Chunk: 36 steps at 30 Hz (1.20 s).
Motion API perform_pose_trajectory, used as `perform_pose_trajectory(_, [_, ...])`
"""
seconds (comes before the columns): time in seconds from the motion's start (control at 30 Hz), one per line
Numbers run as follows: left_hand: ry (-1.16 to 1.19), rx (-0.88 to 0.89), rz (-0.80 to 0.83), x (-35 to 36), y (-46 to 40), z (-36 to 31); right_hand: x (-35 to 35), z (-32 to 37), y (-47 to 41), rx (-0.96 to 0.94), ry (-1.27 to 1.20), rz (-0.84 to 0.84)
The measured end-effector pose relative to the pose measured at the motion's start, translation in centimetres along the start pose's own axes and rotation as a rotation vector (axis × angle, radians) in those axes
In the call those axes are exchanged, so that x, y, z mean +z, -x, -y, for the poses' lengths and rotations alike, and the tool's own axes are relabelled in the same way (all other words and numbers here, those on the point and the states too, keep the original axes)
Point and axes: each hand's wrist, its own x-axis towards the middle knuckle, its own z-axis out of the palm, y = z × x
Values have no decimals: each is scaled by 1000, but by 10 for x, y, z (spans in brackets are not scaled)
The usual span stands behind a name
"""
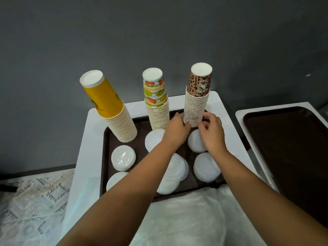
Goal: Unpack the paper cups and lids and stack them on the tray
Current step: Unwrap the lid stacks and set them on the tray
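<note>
A dark brown tray point(106, 139) sits on a small white table point(85, 148) in the middle of the frame, against a grey wall point(159, 32).

Three tall stacks of upside-down paper cups stand along the tray's far edge. The yellow stack point(113, 110) at centre left leans toward the upper left. The fruit stack point(157, 102) stands in the middle. The leopard stack point(197, 96) stands at centre right, upright.

Both bare arms reach in from the bottom of the frame to the base of the leopard stack. The left hand point(177, 128) curls round its lower left side, fingers against the cup rims. The right hand point(212, 130) has its fingers bent at the lower right side of the same stack; whether they clasp it or only touch it cannot be told.

Low piles of white lids point(123, 158) lie on the near part of the tray, to the left, under the arms, and at the right.

Crumpled clear plastic wrap point(177, 219) lies at the bottom centre. A second dark tray point(292, 148) rests on another white surface at the right edge. A patterned rug point(32, 201) shows at lower left.
</note>
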Motion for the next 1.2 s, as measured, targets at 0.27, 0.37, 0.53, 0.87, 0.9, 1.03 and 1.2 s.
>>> perform_pose_trajectory(0.27, [238, -44, -393, -15, 87, 38, 20, 6, 76, -37, 89, 219])
perform_pose_trajectory(0.37, [330, -128, -479, -6, 103, 61, 26, 4, 92, -10, 140, 278])
perform_pose_trajectory(0.53, [474, -370, -438, 8, 121, 82, 36, 5, 109, 55, 182, 342])
perform_pose_trajectory(0.87, [628, -689, -95, 23, 123, 86, 47, 10, 130, 160, 132, 392])
perform_pose_trajectory(0.9, [635, -692, -99, 23, 123, 87, 48, 10, 131, 179, 111, 390])
perform_pose_trajectory(1.03, [673, -692, -85, 25, 124, 91, 51, 8, 133, 322, 0, 375])
perform_pose_trajectory(1.2, [714, -714, -99, 24, 125, 96, 51, 8, 134, 441, -76, 395])
